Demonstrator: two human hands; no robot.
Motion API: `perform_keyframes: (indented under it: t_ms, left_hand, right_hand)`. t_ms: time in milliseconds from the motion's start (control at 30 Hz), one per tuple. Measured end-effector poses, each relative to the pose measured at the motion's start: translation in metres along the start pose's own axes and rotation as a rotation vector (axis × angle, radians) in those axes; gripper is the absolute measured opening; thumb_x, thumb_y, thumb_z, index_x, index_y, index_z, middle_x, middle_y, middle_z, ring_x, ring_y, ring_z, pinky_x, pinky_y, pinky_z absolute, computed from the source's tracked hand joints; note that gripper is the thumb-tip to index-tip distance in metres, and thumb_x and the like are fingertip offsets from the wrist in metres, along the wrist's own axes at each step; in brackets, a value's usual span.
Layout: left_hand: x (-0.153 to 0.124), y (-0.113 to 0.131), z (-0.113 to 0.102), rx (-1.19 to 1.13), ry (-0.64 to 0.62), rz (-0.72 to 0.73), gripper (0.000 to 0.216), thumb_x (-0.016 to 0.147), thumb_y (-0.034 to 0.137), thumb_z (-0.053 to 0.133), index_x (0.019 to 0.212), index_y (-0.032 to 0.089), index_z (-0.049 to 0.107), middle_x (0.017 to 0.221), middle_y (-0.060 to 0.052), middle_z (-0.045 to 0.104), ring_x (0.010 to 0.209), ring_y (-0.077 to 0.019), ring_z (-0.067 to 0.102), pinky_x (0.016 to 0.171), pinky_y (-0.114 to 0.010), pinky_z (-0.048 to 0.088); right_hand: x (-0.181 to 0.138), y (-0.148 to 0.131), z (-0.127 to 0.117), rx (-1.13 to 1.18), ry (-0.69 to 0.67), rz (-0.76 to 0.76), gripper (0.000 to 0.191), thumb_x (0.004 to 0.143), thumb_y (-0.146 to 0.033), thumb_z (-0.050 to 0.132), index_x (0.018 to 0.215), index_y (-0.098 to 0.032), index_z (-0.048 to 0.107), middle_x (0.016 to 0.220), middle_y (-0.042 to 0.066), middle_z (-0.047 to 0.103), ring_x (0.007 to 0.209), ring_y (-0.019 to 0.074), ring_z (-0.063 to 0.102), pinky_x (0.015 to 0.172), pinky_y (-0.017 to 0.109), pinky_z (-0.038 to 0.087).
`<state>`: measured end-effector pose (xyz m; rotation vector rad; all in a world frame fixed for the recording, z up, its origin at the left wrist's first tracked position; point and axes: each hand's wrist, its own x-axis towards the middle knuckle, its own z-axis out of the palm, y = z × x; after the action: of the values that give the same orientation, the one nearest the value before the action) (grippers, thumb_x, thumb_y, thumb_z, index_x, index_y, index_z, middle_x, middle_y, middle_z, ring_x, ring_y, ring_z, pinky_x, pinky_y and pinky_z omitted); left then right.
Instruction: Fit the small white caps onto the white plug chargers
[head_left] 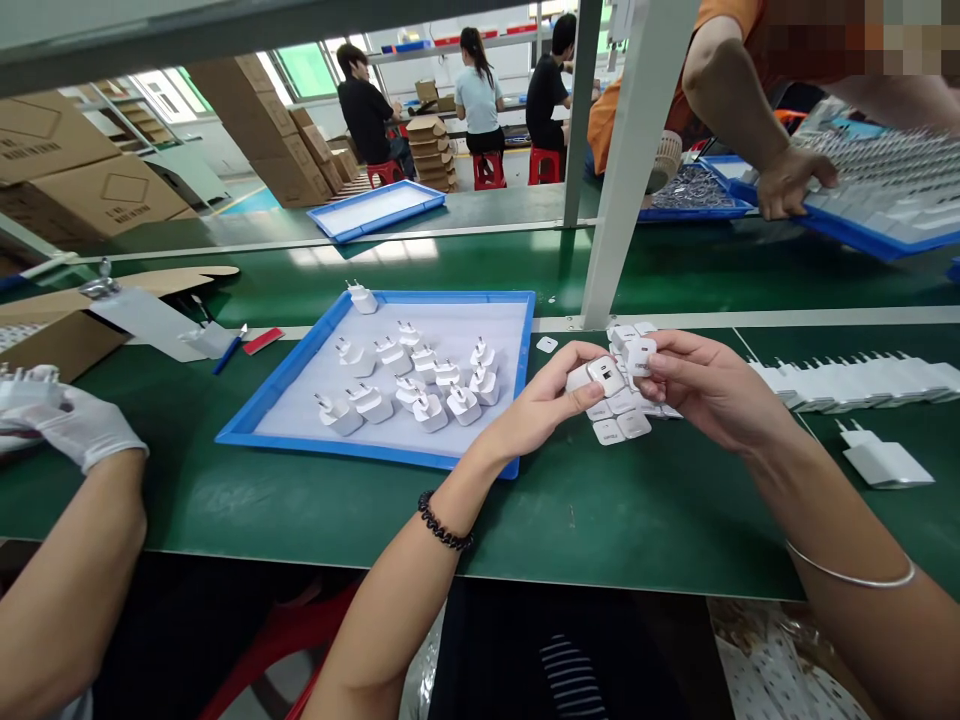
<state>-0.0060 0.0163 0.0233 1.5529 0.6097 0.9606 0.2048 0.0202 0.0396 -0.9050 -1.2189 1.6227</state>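
My left hand (544, 400) pinches a white charger plug (602, 375) between thumb and fingers, its port face toward me. My right hand (709, 385) grips a second white charger (639, 355) just beside it, the two nearly touching. Both hands hover over a small cluster of white chargers (621, 420) lying on the green belt. To the left, a blue tray (259, 410) with a white liner holds several more chargers, prongs up.
A row of white chargers (862, 380) lies at the right. A gloved hand of a co-worker (75, 425) is at the left near a cardboard box (52, 330). Across the belt a person handles a blue tray (885, 200). A white post (622, 170) rises behind.
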Motion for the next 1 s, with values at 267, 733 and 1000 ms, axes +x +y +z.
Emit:
perform_keyframes:
  t_ms: [267, 733, 1000]
  left_hand:
    - [-0.003, 0.001, 0.0, 0.061, 0.069, 0.067, 0.036, 0.09, 0.048, 0.06, 0.114, 0.022, 0.05, 0.105, -0.005, 0.053, 0.096, -0.0187, 0.051, 0.087, -0.029, 0.046]
    - [-0.005, 0.0, 0.002, 0.187, 0.038, 0.111, 0.039, 0.095, 0.052, 0.05, 0.121, 0.023, 0.049, 0.112, -0.007, 0.052, 0.101, -0.021, 0.052, 0.089, -0.031, 0.046]
    - [-0.006, 0.003, 0.004, 0.221, 0.04, 0.124, 0.035, 0.096, 0.045, 0.051, 0.123, 0.023, 0.05, 0.116, -0.007, 0.055, 0.104, -0.0203, 0.054, 0.092, -0.03, 0.046]
  right_hand:
    - [-0.005, 0.004, 0.009, -0.139, 0.004, -0.154, 0.019, 0.094, -0.043, 0.062, 0.1, -0.027, 0.056, 0.061, -0.005, 0.055, 0.052, 0.0118, 0.05, 0.052, 0.026, 0.04]
    - [-0.011, 0.003, 0.016, -0.187, -0.072, -0.166, 0.031, 0.086, -0.039, 0.072, 0.112, -0.024, 0.063, 0.061, -0.003, 0.064, 0.04, 0.0101, 0.049, 0.046, 0.027, 0.042]
    - [-0.011, 0.003, 0.019, -0.161, -0.08, -0.138, 0.027, 0.086, -0.035, 0.073, 0.109, -0.022, 0.07, 0.06, -0.003, 0.065, 0.039, 0.0084, 0.05, 0.045, 0.025, 0.042]
